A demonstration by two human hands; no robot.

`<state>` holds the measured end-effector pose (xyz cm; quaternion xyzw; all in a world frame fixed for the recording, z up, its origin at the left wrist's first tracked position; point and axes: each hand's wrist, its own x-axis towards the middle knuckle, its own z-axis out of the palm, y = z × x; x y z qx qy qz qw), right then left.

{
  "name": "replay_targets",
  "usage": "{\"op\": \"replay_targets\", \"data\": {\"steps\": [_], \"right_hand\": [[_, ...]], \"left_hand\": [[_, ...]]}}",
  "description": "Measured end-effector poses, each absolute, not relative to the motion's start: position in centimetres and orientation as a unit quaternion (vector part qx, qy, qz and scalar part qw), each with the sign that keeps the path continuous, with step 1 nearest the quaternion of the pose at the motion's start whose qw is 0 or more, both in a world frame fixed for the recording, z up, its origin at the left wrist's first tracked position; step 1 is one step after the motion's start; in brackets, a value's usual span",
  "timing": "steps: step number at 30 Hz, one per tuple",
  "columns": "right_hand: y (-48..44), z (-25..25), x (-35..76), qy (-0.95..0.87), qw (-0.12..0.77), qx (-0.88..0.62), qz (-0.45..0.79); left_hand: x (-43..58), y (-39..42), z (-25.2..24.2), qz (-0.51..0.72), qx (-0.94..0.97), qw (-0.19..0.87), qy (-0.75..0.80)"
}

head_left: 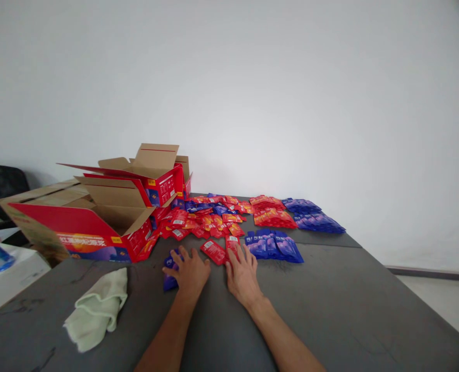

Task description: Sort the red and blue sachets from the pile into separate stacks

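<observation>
My left hand [190,272], fingers spread, rests over a blue packet [168,281] lying on the dark table [330,310]. My right hand [243,274] lies with its fingers extended on the lower part of a red packet [232,242]. Between the two hands is another red packet [214,251], lying at a slant. Just beyond my right hand, several blue packets [274,245] overlap in a row. A loose heap of red and blue packets [210,219] spreads out behind both hands.
Open red cartons [93,227] stand at the left with their flaps up. A pale green cloth [100,307] lies crumpled at the front left. Farther back on the right are rows of red packets [274,217] and blue packets [318,221], before a white wall.
</observation>
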<state>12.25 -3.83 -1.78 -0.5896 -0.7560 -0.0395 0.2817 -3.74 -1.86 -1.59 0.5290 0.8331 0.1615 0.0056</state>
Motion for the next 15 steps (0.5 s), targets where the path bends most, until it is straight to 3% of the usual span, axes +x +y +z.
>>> {"op": "replay_targets", "data": {"steps": [15], "right_hand": [[-3.8, -2.7, 12.6, -0.791, 0.248, -0.558, 0.037]], "left_hand": [[-2.8, -1.4, -1.2, 0.189, 0.575, 0.079, 0.792]]}}
